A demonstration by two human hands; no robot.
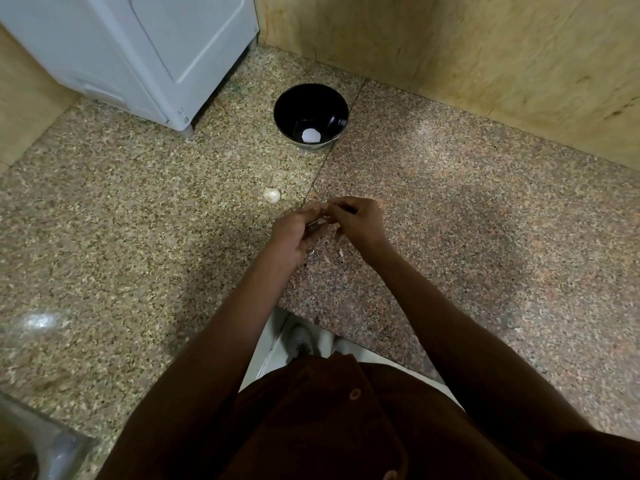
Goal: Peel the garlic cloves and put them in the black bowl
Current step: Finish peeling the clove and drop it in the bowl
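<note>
Two hands on one clove, one clove done, one waiting on the counter.

From your left: the unpeeled clove lies on the granite counter, just beyond your left hand, which grips the clove in work while your right hand pinches at its skin. Hold the clove steady and pull the skin away in strips over the scraps. The black bowl, well beyond, holds one peeled clove.
</note>
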